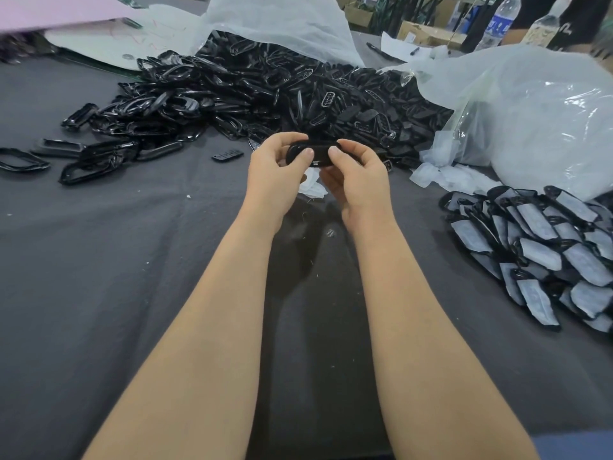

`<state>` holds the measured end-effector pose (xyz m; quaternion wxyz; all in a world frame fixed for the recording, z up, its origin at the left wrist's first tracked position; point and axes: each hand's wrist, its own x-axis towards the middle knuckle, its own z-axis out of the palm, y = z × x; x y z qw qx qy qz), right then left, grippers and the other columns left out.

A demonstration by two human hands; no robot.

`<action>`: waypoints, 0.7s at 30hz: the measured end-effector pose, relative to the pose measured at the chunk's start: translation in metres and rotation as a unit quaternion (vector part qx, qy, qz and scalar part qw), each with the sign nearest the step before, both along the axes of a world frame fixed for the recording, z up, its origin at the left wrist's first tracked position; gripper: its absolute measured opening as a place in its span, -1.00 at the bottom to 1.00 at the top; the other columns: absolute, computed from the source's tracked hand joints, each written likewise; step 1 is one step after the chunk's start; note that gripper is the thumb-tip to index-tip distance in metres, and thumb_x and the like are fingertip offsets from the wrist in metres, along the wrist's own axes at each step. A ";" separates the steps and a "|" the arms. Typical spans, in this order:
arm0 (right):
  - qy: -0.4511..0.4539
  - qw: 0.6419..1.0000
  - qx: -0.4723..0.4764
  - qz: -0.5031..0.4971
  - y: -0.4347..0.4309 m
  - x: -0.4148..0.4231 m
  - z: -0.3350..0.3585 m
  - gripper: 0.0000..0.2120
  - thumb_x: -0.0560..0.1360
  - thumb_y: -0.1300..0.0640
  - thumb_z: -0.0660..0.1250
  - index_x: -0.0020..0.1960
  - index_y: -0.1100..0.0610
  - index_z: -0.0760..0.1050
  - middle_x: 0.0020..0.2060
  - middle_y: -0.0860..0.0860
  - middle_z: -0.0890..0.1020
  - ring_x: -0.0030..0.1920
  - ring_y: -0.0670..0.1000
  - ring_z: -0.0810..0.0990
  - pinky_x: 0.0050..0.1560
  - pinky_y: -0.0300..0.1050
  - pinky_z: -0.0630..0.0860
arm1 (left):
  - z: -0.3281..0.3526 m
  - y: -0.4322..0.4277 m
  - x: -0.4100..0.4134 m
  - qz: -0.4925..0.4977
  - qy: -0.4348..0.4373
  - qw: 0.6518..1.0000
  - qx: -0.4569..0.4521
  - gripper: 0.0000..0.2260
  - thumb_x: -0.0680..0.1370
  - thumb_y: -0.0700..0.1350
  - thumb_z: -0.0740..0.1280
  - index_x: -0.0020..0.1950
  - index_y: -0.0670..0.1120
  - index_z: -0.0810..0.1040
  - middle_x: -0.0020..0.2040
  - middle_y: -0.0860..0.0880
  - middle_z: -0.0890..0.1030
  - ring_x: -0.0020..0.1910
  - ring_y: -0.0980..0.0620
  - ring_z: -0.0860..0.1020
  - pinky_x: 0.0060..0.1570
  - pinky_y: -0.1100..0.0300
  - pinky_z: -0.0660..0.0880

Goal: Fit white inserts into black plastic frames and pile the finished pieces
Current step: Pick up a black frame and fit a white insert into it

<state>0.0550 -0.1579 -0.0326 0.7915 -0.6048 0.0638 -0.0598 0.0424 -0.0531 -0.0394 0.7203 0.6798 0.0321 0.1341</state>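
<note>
Both hands hold one black plastic frame (311, 154) above the middle of the table. My left hand (278, 174) grips its left end with curled fingers and thumb. My right hand (356, 175) pinches its right end. A white insert (313, 189) shows just below and between the hands; whether it is held I cannot tell. A large heap of loose black frames (252, 94) lies behind the hands. The pile of finished pieces (544, 247), black with white inserts, lies at the right.
Loose white inserts (444, 177) spill from a clear plastic bag (530, 121) at the right. Another bag (282, 21) lies open behind the heap. Single frames (23, 161) are scattered at the left on the grey cloth (116, 260). Water bottles (501, 21) stand far back.
</note>
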 end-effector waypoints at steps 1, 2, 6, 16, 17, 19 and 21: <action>0.004 1.000 0.007 0.004 0.000 0.000 0.001 -0.90 0.54 0.30 0.31 0.02 0.14 0.49 -0.17 0.06 0.57 -0.28 -0.06 0.54 -0.14 -0.19 0.58 | 0.000 0.000 0.000 -0.005 0.005 1.000 -0.018 -0.87 0.57 -0.20 0.34 0.02 0.04 0.56 -0.15 0.07 0.59 -0.20 0.23 0.56 -0.14 0.33 0.57; 0.005 1.000 0.014 0.007 0.000 -0.001 0.002 -0.91 0.54 0.30 0.31 -0.01 0.14 0.49 -0.21 0.04 0.57 -0.29 -0.07 0.53 -0.16 -0.20 0.58 | 0.000 0.000 -0.001 -0.010 0.009 0.999 -0.036 -0.89 0.58 -0.17 0.34 0.00 0.05 0.57 -0.15 0.06 0.58 -0.18 0.21 0.57 -0.17 0.34 0.56; 0.015 0.999 0.026 0.015 0.000 -0.002 0.004 -0.89 0.54 0.31 0.30 -0.08 0.12 0.51 -0.31 -0.01 0.57 -0.32 -0.07 0.54 -0.14 -0.15 0.56 | 0.001 0.001 0.000 -0.022 0.016 0.995 -0.098 -0.90 0.61 -0.14 0.30 -0.02 0.02 0.58 -0.11 0.01 0.62 -0.11 0.11 0.59 -0.19 0.32 0.53; 0.006 0.999 -0.049 -0.001 0.000 -0.003 0.002 -0.91 0.53 0.27 0.32 -0.08 0.09 0.51 -0.22 0.01 0.59 -0.33 -0.13 0.56 -0.25 -0.26 0.54 | -0.001 0.000 0.001 0.018 -0.002 1.000 -0.024 -0.88 0.60 -0.22 0.28 0.04 -0.03 0.57 -0.03 -0.04 0.61 -0.05 0.10 0.58 -0.17 0.34 0.56; 0.010 0.999 -0.032 0.003 0.000 -0.003 0.002 -0.91 0.52 0.27 0.32 -0.08 0.09 0.51 -0.25 -0.01 0.58 -0.34 -0.13 0.55 -0.26 -0.25 0.53 | -0.001 0.000 0.001 0.016 0.007 0.999 -0.034 -0.88 0.60 -0.22 0.28 0.04 -0.03 0.57 0.00 -0.06 0.61 0.00 0.05 0.59 -0.12 0.29 0.58; 0.022 0.999 0.021 0.020 0.000 -0.004 0.004 -0.89 0.53 0.28 0.31 -0.11 0.10 0.51 -0.34 -0.05 0.57 -0.39 -0.13 0.54 -0.28 -0.24 0.52 | 0.000 0.000 0.001 0.001 0.027 0.997 -0.072 -0.87 0.61 -0.23 0.27 0.02 -0.04 0.57 0.00 -0.08 0.63 0.04 -0.01 0.61 -0.04 0.20 0.60; 0.036 0.996 0.067 0.041 0.000 -0.004 0.005 -0.87 0.53 0.30 0.30 -0.13 0.10 0.50 -0.42 -0.07 0.56 -0.40 -0.11 0.53 -0.30 -0.25 0.51 | 0.000 0.001 0.000 -0.027 0.039 0.990 -0.136 -0.88 0.62 -0.24 0.24 0.02 -0.08 0.56 -0.07 -0.06 0.62 -0.03 0.01 0.61 -0.05 0.20 0.60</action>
